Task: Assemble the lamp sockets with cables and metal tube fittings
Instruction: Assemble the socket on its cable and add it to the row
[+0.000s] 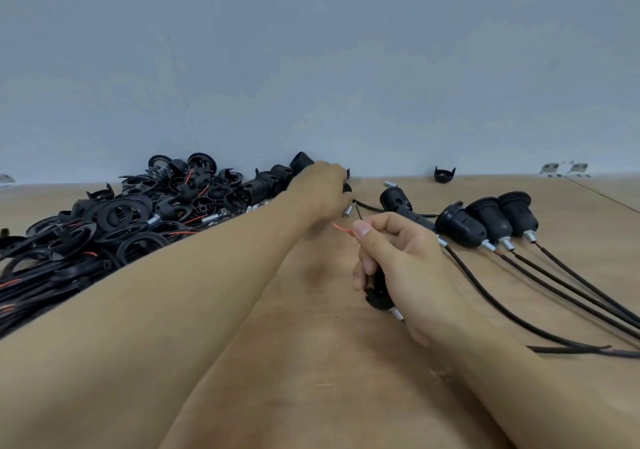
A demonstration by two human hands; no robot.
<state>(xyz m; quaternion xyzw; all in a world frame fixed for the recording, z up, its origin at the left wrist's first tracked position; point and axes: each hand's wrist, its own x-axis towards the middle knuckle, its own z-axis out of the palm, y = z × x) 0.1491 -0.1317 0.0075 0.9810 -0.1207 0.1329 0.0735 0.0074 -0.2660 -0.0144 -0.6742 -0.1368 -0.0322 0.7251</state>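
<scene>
My right hand (398,258) is curled round a black socket base (379,292) with a metal tube fitting (397,314) poking out below my palm, and my thumb pins a thin red wire (343,228) against my forefinger. My left hand (323,189) reaches across to the far edge of the parts heap (114,220), fingers bent down over a small black piece; whether they grip it I cannot tell. A loose silver tube (347,211) lies just beside it. Four finished sockets (485,221) with black cables (554,292) lie on the wooden bench (311,362) to my right.
</scene>
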